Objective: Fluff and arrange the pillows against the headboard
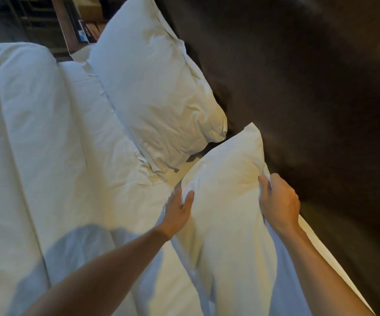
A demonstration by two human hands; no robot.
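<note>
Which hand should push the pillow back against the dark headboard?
Probably the left hand. It grips the near pillow on the side away from the headboard, so it can push toward it. The right hand already sits on the headboard side.

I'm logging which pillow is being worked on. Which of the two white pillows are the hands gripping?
The nearer pillow, pinched by the left hand and right hand. The far pillow leans untouched against the dark headboard.
</note>
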